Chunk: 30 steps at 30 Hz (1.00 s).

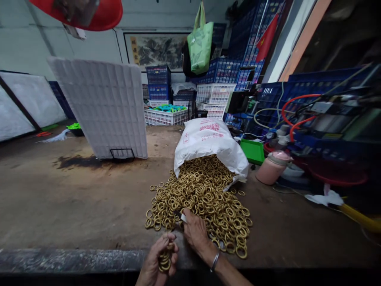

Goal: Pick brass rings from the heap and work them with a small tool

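Note:
A heap of brass rings [202, 194] spills from a white sack [208, 143] lying on its side on the brown workbench [74, 206]. My left hand [159, 258] is at the bench's near edge, fingers curled round a stack of brass rings [164, 260]. My right hand [195, 234], with a metal bangle on its wrist, rests on the heap's near edge, fingers pinched at the rings beside a small white-and-dark object [181, 216] that I cannot make out clearly.
A white gridded tray [104, 107] leans upright at the back left. A pink jug [272, 167] and a green tray [253, 151] stand right of the sack. Blue and white crates [214, 93] pile up behind. A machine with red hoses [312, 115] fills the right side.

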### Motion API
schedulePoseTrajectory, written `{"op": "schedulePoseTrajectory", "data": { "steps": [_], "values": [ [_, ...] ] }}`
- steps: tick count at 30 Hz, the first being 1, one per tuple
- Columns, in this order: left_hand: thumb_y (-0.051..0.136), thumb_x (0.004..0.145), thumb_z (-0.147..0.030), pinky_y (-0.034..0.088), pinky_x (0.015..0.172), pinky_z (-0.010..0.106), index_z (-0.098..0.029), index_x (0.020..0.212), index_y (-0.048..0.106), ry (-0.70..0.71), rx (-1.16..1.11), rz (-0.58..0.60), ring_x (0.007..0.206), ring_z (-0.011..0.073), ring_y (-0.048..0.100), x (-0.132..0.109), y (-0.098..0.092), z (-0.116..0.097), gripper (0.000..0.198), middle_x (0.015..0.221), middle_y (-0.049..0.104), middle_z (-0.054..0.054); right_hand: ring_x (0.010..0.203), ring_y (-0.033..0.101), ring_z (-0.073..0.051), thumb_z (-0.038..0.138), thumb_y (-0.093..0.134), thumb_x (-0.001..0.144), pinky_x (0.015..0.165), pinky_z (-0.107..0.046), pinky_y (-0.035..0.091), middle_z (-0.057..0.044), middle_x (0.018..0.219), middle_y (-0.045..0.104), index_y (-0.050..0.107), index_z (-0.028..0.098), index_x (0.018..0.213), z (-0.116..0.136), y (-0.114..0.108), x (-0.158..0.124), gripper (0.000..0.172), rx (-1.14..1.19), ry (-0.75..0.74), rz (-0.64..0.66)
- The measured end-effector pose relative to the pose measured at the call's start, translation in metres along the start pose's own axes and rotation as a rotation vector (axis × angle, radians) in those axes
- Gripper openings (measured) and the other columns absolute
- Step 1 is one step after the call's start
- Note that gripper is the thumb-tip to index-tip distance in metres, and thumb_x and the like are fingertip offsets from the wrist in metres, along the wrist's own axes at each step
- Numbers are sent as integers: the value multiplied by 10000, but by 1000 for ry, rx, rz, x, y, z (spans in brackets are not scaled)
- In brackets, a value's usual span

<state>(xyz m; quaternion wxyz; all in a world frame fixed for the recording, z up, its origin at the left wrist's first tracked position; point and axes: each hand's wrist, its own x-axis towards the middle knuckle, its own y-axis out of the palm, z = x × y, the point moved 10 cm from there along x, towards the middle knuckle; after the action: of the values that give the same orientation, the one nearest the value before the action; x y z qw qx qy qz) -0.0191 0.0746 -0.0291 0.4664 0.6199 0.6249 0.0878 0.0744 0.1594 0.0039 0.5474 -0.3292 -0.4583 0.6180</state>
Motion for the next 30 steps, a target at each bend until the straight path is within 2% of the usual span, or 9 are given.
{"op": "schedulePoseTrajectory", "data": {
  "steps": [5,8,11,15,18,21,23,26,30],
  "values": [
    [687,607,-304,325,404,160,-132,618,530,-12,-92,-5,523,81,510,8,-4,0,233,652,567,15,574,515,-123,140,349,790,535,-225,276,-1,652,573,494,197,860,-7,-6,2,171,257,-18,-28],
    [673,625,-284,353,413,169,-142,657,508,63,-44,-29,551,98,530,11,-3,-7,220,658,565,15,566,477,-114,301,320,839,539,-215,314,11,636,528,465,200,758,-10,-7,0,194,541,-1,13],
    [640,661,-339,320,373,151,-158,721,500,192,134,-12,475,70,479,13,5,-18,237,607,521,-26,526,431,-95,389,356,816,506,-204,321,37,599,483,443,201,711,-7,0,-8,232,823,40,152],
    [585,700,-388,299,346,147,-161,947,519,351,423,-69,377,46,386,15,10,-31,342,516,468,-69,382,265,-49,432,434,762,383,-189,213,89,516,386,409,209,695,-2,15,-27,234,1084,195,401],
    [566,704,-383,309,351,166,-131,1002,538,392,593,-63,348,52,358,15,17,-34,391,453,450,-76,352,194,-21,462,476,740,353,-175,135,102,529,379,381,214,711,7,20,-41,267,1261,276,551],
    [565,700,-380,317,369,176,-122,959,571,396,649,-7,370,60,392,13,26,-31,366,488,508,-46,343,189,-3,451,536,707,347,-156,127,109,545,389,376,215,745,16,19,-50,288,1415,318,625],
    [565,699,-382,321,381,181,-132,903,580,386,634,8,375,61,402,11,29,-29,323,512,535,-35,339,195,4,434,565,691,343,-147,143,111,548,394,377,213,767,20,17,-52,300,1482,343,638],
    [565,703,-364,338,414,185,-151,776,572,421,610,-40,388,63,408,7,26,-32,225,504,525,-45,332,209,4,444,561,696,333,-142,154,106,543,412,376,210,763,22,18,-53,306,1496,351,626],
    [536,733,-305,387,537,199,-160,654,559,585,738,-62,528,96,483,-2,28,-44,167,563,546,-25,319,211,-5,526,490,723,317,-154,139,96,520,407,395,202,708,16,21,-49,338,1356,309,545]
  ]
}}
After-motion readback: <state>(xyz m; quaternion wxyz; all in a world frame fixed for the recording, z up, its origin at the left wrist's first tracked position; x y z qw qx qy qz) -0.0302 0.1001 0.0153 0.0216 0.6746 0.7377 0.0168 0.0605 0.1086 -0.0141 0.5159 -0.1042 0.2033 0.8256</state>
